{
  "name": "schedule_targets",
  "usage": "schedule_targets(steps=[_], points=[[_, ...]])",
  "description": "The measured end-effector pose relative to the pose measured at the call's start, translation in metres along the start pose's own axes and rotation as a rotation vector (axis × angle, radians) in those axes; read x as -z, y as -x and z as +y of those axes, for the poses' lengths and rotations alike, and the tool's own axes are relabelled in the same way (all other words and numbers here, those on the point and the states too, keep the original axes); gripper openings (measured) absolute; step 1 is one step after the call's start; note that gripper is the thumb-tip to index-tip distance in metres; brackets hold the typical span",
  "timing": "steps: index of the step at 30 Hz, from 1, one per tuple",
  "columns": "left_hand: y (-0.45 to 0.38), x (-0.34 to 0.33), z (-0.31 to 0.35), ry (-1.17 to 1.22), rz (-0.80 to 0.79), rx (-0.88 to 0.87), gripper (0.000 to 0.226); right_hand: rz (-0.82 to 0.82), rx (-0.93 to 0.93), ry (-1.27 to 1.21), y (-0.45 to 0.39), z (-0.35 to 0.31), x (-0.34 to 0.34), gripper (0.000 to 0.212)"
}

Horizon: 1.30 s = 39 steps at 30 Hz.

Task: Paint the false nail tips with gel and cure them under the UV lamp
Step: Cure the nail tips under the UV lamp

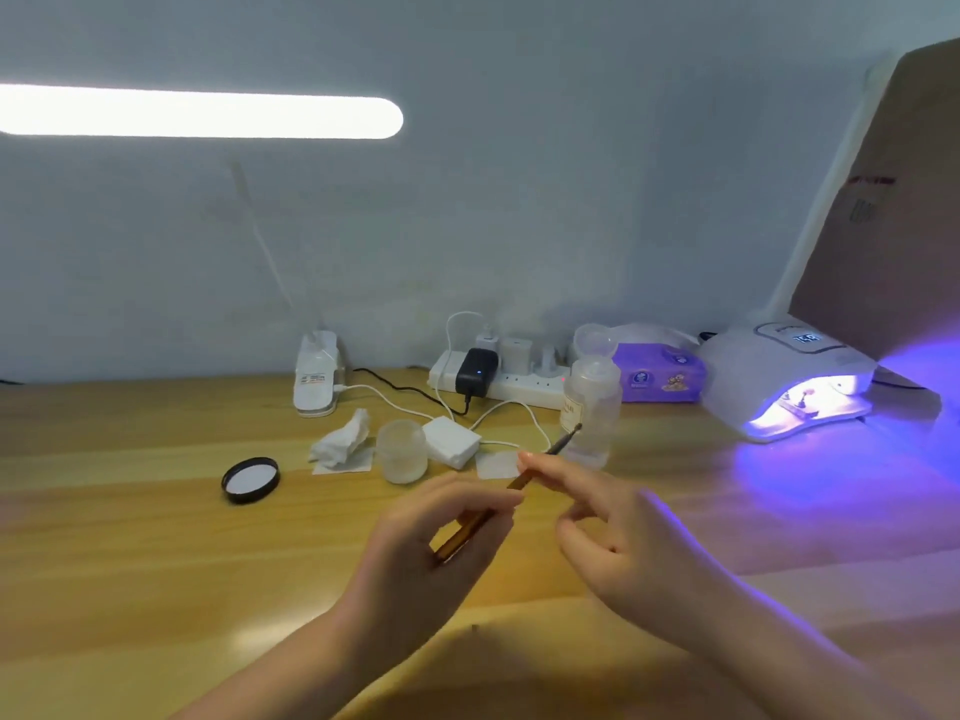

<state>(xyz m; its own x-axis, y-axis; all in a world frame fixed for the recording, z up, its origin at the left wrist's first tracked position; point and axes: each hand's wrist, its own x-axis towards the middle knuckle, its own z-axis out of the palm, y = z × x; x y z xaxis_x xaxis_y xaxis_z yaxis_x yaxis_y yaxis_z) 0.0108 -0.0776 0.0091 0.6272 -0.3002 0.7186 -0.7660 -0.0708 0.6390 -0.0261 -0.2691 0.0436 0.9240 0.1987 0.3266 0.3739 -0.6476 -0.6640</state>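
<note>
My left hand (441, 537) holds a slim gel brush (563, 443) by its amber handle, the dark tip pointing up and right toward a clear bottle (592, 407). My right hand (602, 517) pinches the brush near its middle with thumb and forefinger. At the right the white UV lamp (779, 376) is lit violet, and a small holder with nail tips (797, 402) sits inside its opening. A frosted jar (401, 449) stands open on the desk, its black lid (251, 479) lying to the left.
White cotton pads (451, 439), a crumpled tissue (343, 441) and a single pad (496, 465) lie on the wooden desk (130, 537). Behind are a power strip (498, 379) with chargers and cables, a desk lamp base (316, 376), a purple wipes pack (660, 376) and a brown box (893, 210).
</note>
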Motion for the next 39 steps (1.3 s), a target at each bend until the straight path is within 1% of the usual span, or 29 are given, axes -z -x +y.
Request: schedule_targets(steps=[4,6,9,10,12,14,17,19,22,25,27,30,32,36,39], points=[[0.018,0.057,-0.001,-0.097,0.133,0.092,0.019,0.096,-0.05,-0.105,-0.026,-0.006,-0.026,0.061],[0.026,0.092,-0.002,-0.152,0.185,0.142,0.024,0.126,-0.022,-0.07,-0.04,-0.015,-0.048,0.062],[0.039,0.143,-0.012,-0.339,0.27,0.202,0.02,0.121,0.081,-0.033,-0.061,-0.04,-0.094,0.064],[0.044,0.161,-0.019,-0.387,0.325,0.262,0.019,0.107,0.121,-0.023,-0.068,-0.05,-0.11,0.065],[0.054,0.199,-0.039,-0.411,0.464,0.435,0.02,0.07,0.189,0.007,-0.082,-0.068,-0.143,0.066],[0.065,0.241,-0.061,-0.47,0.583,0.598,0.019,0.021,0.221,0.02,-0.095,-0.083,-0.175,0.067],[0.082,0.302,-0.082,-0.688,0.685,0.767,0.013,-0.079,0.204,0.019,-0.11,-0.099,-0.216,0.065],[0.094,0.34,-0.09,-0.807,0.735,0.861,0.018,-0.132,0.208,0.018,-0.117,-0.11,-0.241,0.064],[0.106,0.388,-0.1,-0.875,0.754,0.972,0.027,-0.163,0.24,0.024,-0.127,-0.127,-0.271,0.063],[0.111,0.427,-0.112,-0.864,0.807,1.072,0.034,-0.162,0.229,0.01,-0.136,-0.139,-0.292,0.061],[0.114,0.447,-0.122,-0.853,0.831,1.109,0.033,-0.148,0.214,0.014,-0.139,-0.143,-0.302,0.061],[0.116,0.475,-0.136,-0.842,0.829,1.122,0.026,-0.081,0.215,0.051,-0.138,-0.141,-0.308,0.061],[0.115,0.494,-0.146,-0.863,0.799,1.151,0.031,-0.029,0.227,0.043,-0.138,-0.138,-0.308,0.058],[0.105,0.515,-0.157,-0.905,0.715,1.312,0.038,0.017,0.2,0.069,-0.138,-0.137,-0.308,0.055],[0.101,0.523,-0.163,-0.971,0.643,1.337,0.038,0.02,0.214,0.108,-0.137,-0.14,-0.307,0.056]])
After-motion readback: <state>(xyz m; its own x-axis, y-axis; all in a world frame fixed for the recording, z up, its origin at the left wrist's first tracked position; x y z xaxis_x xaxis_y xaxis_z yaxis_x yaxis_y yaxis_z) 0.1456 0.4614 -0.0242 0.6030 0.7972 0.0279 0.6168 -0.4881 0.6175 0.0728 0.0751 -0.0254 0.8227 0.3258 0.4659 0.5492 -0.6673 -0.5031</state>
